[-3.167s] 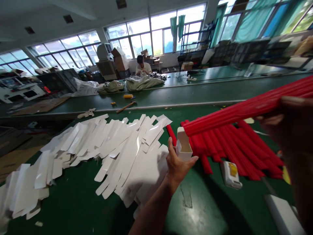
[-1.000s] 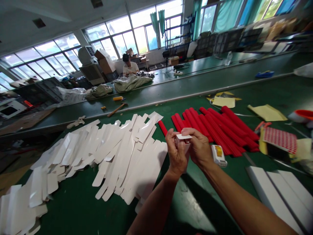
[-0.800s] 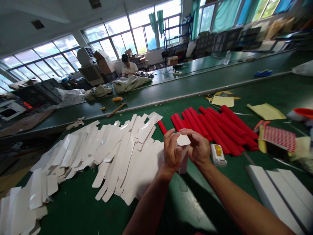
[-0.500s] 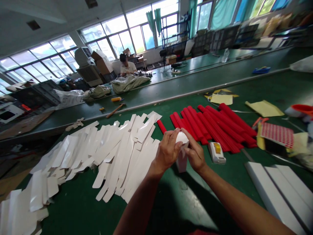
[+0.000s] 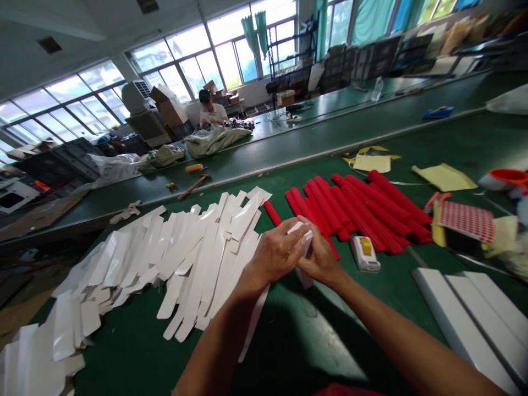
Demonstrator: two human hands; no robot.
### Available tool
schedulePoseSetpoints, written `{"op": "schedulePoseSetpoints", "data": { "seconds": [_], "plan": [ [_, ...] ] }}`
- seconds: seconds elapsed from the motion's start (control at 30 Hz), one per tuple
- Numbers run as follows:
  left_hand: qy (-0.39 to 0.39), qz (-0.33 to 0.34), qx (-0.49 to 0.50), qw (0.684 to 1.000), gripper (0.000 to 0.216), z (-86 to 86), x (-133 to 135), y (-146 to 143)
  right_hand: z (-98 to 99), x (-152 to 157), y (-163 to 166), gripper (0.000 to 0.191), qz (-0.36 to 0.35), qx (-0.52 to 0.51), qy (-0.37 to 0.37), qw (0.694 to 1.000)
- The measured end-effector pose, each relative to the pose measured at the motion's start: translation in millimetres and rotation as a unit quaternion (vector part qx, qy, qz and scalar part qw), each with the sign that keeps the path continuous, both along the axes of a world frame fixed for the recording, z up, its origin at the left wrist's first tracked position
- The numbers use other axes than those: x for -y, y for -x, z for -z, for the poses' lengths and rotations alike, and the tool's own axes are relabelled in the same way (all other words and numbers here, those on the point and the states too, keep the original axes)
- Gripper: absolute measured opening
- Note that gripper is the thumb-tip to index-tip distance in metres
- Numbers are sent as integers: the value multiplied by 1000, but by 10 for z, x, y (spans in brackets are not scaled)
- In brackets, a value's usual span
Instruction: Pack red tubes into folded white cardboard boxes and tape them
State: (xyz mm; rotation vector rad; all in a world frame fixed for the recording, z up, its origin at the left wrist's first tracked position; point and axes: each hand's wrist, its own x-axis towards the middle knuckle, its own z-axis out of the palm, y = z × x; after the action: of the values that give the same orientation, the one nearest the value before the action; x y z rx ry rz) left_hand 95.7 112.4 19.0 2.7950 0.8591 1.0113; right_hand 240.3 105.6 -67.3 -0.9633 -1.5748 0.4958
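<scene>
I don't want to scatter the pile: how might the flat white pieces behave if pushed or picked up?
The flat white pieces would probably slide over one another, as they overlap loosely and look glossy. Each is likely light and somewhat bendy, judging by its thin edges. Lying flat, they seem unlikely to roll.

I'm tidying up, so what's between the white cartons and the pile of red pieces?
In the head view, one red piece lies between the white cartons and red pile; nearer, your left hand and right hand hold a white box.
</scene>
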Motion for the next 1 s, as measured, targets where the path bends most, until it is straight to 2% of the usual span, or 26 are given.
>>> {"op": "schedulePoseSetpoints", "data": {
  "seconds": [0.17, 0.33, 0.5, 0.67, 0.77, 0.83, 0.87, 0.9, 0.93, 0.97, 1.0],
  "plan": [
    [-55, -21, -52, 997, 34, -34, 2, 10, 32, -44, -27, 80, -20, 20, -30, 999],
    [-100, -11, -87, 991, 37, 13, -7, 7, 58, -96, -66, 89, -84, 19, 0, 996],
    [-111, -56, -108, 986, 39, 88, 3, -39, 35, -160, -114, 94, -121, 11, 7, 993],
    [-121, -80, -142, 979, 39, 92, 34, -59, -29, -170, -135, 92, -136, 23, 3, 990],
    [-131, -82, -119, 981, 40, 144, 59, -76, -55, -120, -165, 88, -138, 35, 8, 990],
    [-129, -90, -91, 983, 40, 200, 76, -90, 8, -66, -254, 82, -146, 61, 14, 987],
    [-126, -93, -79, 985, 41, 228, 82, -95, 80, -36, -334, 77, -131, 68, 22, 989],
    [-121, -94, -69, 986, 41, 254, 87, -100, 179, -4, -441, 72, -84, 61, 38, 994],
    [-118, -92, -60, 987, 40, 275, 89, -104, 303, 28, -575, 65, 4, 37, 68, 997],
    [-116, -90, -51, 988, 40, 292, 89, -107, 445, 61, -731, 59, 122, 1, 109, 986],
    [-114, -87, -43, 989, 40, 306, 89, -110, 597, 93, -902, 55, 250, -42, 155, 955]
  ]
}}
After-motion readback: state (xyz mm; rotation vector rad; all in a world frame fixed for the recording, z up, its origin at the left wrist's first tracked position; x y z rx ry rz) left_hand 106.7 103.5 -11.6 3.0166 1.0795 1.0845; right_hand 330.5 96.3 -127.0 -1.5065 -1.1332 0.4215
